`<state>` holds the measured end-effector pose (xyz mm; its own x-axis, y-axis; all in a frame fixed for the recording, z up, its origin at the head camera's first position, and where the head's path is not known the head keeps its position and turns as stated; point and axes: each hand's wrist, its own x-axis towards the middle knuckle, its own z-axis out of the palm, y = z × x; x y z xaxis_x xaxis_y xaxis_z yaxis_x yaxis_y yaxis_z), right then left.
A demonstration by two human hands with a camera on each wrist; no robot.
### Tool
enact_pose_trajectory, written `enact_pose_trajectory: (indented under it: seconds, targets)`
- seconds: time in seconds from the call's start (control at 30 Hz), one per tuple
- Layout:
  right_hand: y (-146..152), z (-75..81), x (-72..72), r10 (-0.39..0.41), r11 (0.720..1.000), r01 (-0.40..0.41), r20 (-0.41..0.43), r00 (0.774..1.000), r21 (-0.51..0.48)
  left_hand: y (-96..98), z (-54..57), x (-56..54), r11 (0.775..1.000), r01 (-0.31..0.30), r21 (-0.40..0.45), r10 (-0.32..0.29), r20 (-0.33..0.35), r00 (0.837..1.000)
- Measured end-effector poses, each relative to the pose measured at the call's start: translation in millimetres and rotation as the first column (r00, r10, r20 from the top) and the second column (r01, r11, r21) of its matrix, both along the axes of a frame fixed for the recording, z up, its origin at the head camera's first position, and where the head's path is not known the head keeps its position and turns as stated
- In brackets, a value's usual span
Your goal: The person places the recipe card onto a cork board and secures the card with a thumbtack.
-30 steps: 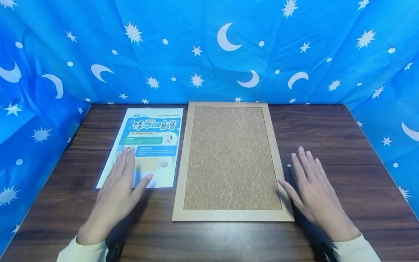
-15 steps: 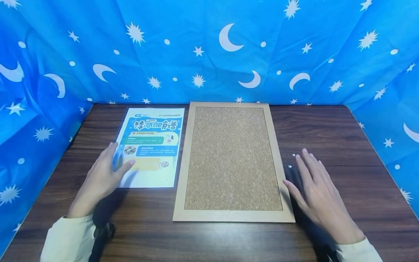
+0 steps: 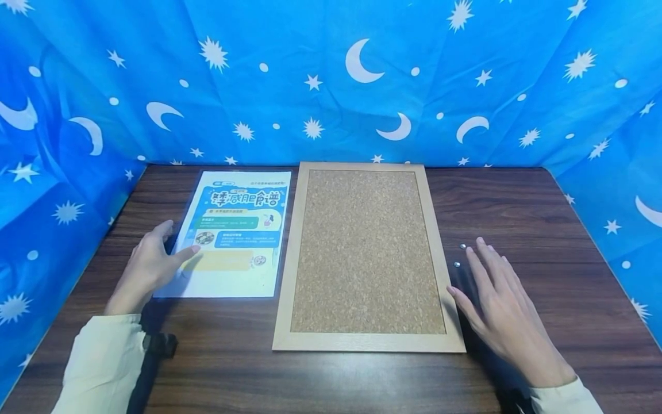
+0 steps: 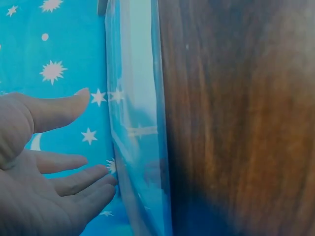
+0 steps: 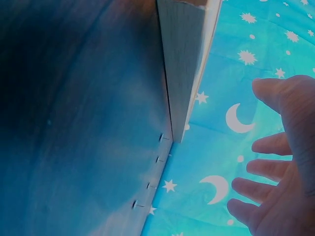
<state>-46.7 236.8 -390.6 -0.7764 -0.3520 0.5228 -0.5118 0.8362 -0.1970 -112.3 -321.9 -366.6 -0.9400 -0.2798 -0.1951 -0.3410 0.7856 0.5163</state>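
My left hand (image 3: 147,261) hovers at the left edge of a printed poster (image 3: 230,283), with the thumb across the sheet's edge and the fingers loosely bent, holding nothing. The poster lies flat and has a clear glossy border, which shows as a shiny strip in the left wrist view. To its right lies a cork board (image 3: 367,247) in a pale wooden frame. My right hand (image 3: 509,316) is held over the board's right side, fingers straight and the thumb overlapping the frame. Beyond its fingertips are small silver thumbtacks (image 3: 457,264); the right wrist view shows several in a row, pins sticking up.
Everything lies on a dark wood-grain table (image 3: 372,382). A blue curtain (image 3: 331,75) with white moons and stars surrounds the table at the back and both sides. A black strap (image 3: 162,345) shows at the left sleeve.
My left hand has moved left from over the poster to its left edge, uncovering the print. My right hand has shifted slightly right, revealing a second thumbtack in the head view.
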Motion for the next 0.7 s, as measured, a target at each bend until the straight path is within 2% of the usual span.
enact_pose_trajectory:
  seconds: [0.37,0.6,0.7]
  targets:
    - [3.2,0.8,-1.2,0.001,1.000,-0.001,-0.011,1.000,0.003,-10.8,-5.8,-16.7,0.998,-0.052,0.029,0.050,0.059,0.997]
    - [9.4,3.4,-0.1,-0.053,0.999,0.053,0.078,0.996,-0.003,-12.9,-8.4,-24.7,0.996,-0.091,0.023,0.089,0.091,0.992]
    - [12.9,3.8,-1.0,-0.069,0.997,0.070,0.088,0.994,-0.016,-12.4,-8.7,-27.4,0.994,-0.110,0.018,0.108,0.100,0.989]
